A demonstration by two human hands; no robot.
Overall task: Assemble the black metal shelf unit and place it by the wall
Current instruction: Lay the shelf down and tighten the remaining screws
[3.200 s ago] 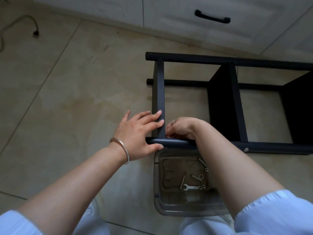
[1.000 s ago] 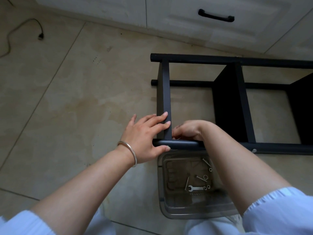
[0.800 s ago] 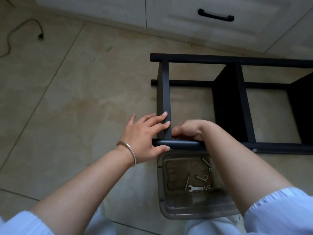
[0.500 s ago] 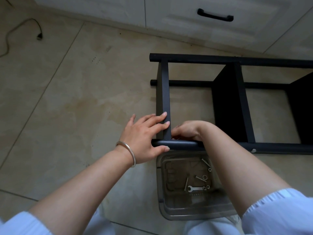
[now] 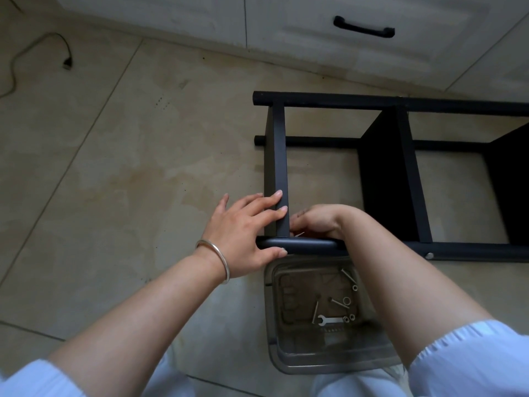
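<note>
Shelf frame on its side, steadied at the near corner

Clear tray (image 5: 286, 365) is wedged against near rail; bare tile floor (image 5: 100, 181) is seen leftward. Left hand (image 5: 243, 233), fingers straight, is pressed on the end panel of the black shelf unit (image 5: 400, 173); right hand's (image 5: 317, 222) grip is curled, contents hidden. White cabinet (image 5: 315, 38) is seen beyond.

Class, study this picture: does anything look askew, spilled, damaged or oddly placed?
Nothing looks damaged or spilled. The black metal shelf unit lies on its side, as suits assembly; the small silver spanner and bolts sit inside the clear plastic tray.
</note>
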